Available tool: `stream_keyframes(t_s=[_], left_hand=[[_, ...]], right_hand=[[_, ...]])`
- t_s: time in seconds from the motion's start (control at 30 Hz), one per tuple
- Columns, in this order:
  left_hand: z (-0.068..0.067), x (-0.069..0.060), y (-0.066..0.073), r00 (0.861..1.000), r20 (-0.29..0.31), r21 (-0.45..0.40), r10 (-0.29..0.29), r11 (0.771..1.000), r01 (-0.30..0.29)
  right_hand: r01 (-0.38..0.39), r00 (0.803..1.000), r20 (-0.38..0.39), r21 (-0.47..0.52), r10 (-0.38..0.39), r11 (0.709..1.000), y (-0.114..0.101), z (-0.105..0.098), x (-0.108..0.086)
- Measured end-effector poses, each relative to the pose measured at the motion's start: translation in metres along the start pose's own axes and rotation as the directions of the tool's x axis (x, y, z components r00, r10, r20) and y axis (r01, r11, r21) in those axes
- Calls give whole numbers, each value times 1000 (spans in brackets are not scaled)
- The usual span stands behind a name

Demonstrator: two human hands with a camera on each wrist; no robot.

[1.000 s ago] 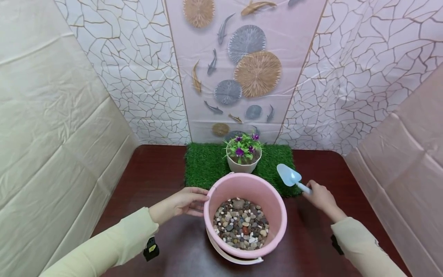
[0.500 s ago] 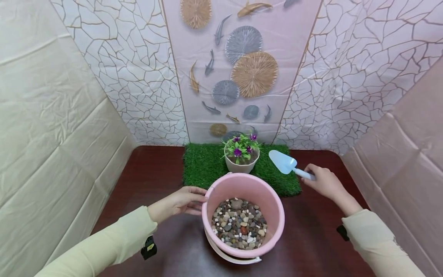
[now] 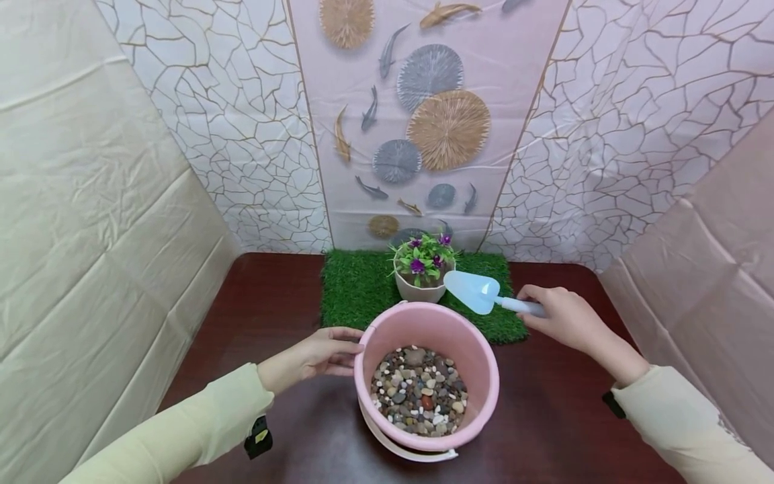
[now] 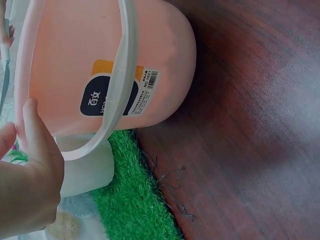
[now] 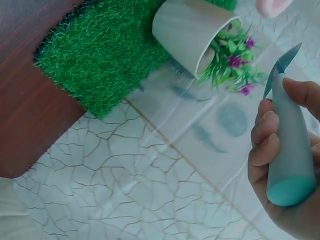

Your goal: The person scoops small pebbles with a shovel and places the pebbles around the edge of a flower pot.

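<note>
My right hand (image 3: 568, 319) grips the pale handle of a light blue hand trowel (image 3: 471, 291). Its blade points left, above the grass mat and beside the flowerpot in the head view. In the right wrist view, fingers and thumb wrap the trowel handle (image 5: 290, 145), which ends in a teal tip. At the left rim of a pink bucket (image 3: 484, 363), my left hand (image 3: 317, 356) rests its fairly straight fingers. Multicoloured pebbles (image 3: 420, 390) lie in the bucket. The left wrist view shows the bucket's label and its hanging pale handle (image 4: 117, 75).
Behind the bucket, a white flowerpot (image 3: 417, 290) with purple flowers (image 3: 417, 266) stands on a green grass mat (image 3: 357, 289). The dark wooden table (image 3: 272, 289) meets patterned cloth at the back. Beige cloth walls (image 3: 139, 222) flank both sides.
My right hand has risen from lower down beside the mat and swung the trowel leftward. Its blade is now next to the flowerpot. The left hand and bucket stay put.
</note>
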State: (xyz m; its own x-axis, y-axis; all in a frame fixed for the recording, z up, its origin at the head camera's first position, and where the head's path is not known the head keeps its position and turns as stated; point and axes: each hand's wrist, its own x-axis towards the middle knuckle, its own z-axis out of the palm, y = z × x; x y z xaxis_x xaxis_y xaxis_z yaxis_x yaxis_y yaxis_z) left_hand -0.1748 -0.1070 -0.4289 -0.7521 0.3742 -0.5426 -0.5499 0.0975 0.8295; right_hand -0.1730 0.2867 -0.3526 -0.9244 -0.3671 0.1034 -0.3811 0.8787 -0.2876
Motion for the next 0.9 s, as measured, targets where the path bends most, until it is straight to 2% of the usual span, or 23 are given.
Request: stream_keyframes(t_s=[0.3,0.47,0.63,0.73,0.8,0.9], left_hand=[[1,2,0,1000,9,3,0,1000,0],[3,1,2,1000,12,11,-3,1000,3],[5,1,5,1000,-14,34,-1,999,1],[4,1,4,1000,-7,46,19,999,-18],[0,2,0,999,28,36,43,998,-44],[0,2,-2,998,19,43,54,998,-55]], right_hand=[[133,991,-11,-57,-134,990,-23,3,-8],[181,983,22,-75,-180,981,-34,6,-11],[237,970,71,-102,-231,966,-43,7,-9],[268,961,107,-118,-256,956,-47,9,-9],[286,955,125,-131,-270,949,-49,11,-10],[316,945,134,-157,-297,936,-53,15,-11]])
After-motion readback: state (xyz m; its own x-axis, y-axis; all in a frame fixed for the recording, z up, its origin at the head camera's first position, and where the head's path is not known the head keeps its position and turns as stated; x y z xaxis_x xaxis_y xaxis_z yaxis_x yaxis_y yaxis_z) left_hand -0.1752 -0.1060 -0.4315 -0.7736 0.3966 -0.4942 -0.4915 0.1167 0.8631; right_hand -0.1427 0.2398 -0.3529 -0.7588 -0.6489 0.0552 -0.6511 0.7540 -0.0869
